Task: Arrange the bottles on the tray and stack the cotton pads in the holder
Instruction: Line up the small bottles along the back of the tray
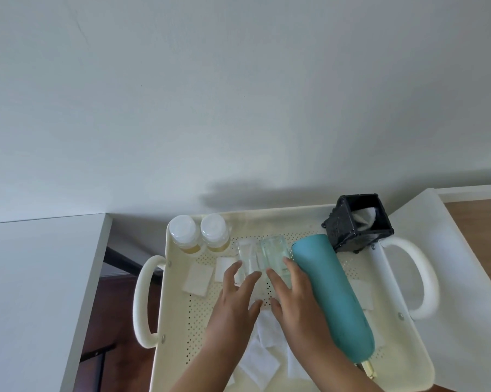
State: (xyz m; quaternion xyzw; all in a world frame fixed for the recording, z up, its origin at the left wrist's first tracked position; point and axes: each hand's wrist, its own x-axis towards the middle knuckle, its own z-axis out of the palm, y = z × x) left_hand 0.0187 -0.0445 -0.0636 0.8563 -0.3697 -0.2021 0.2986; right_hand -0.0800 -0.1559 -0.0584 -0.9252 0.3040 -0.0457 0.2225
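A cream perforated tray [391,278] with two loop handles holds everything. Two clear bottles lie side by side in its middle: my left hand [235,295] rests its fingers on the left clear bottle [245,251], my right hand [291,295] on the right clear bottle [275,248]. A long teal bottle [332,295] lies on its side just right of my right hand. Two white-capped bottles of yellowish liquid [199,232] stand upright at the tray's back left. The black square holder [357,222] stands tilted at the back right with a pad inside. White cotton pads [197,281] lie scattered on the tray.
More white pads [264,355] lie under and in front of my forearms. White table surfaces flank the tray at left [40,278] and right [465,278]. A plain white wall rises directly behind the tray. Dark floor shows in the gap at the left.
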